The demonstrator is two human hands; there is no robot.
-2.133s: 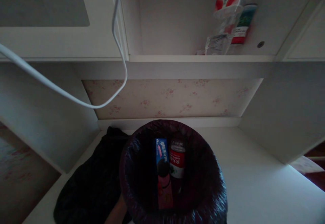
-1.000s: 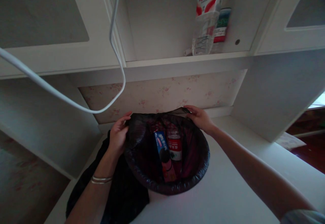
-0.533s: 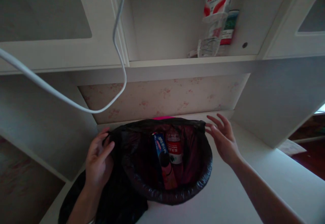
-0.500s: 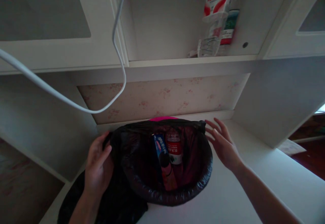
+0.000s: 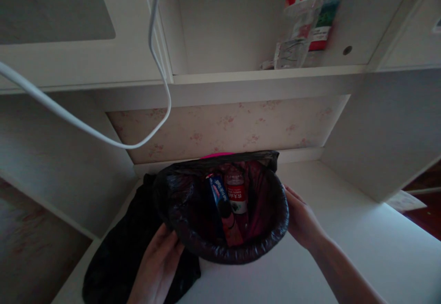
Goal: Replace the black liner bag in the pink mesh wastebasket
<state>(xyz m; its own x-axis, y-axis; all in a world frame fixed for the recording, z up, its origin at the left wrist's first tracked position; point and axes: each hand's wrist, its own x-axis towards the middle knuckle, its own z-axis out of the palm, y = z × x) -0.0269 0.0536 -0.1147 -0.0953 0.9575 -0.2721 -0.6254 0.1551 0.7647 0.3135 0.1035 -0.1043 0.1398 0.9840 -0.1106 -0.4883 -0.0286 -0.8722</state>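
Note:
A trash bin lined with a black plastic bag (image 5: 237, 254) stands before me, its mouth facing up. A pink edge of the bin (image 5: 220, 154) peeks out at the back. Inside lie a bottle with a red label (image 5: 236, 194), a blue box (image 5: 217, 189) and a pinkish tube-like item with a dark cap (image 5: 231, 230). My left hand (image 5: 160, 260) is against the bin's near left side, fingertips hidden under the rim. On the right side, my right hand (image 5: 303, 219) presses against the bin, its fingers partly behind the rim. Loose black plastic (image 5: 117, 258) spreads out at the left.
The bin stands on a white surface (image 5: 344, 249) between grey side panels. Overhead, a cabinet shelf (image 5: 220, 78) holds clear plastic bottles (image 5: 292, 42) and a green-and-red labelled container (image 5: 324, 24). A white cable (image 5: 165, 115) hangs in front at the left.
My left hand has moved from the bag's back left edge down to the near left side. My right hand has come down from the back right corner onto the bin's side.

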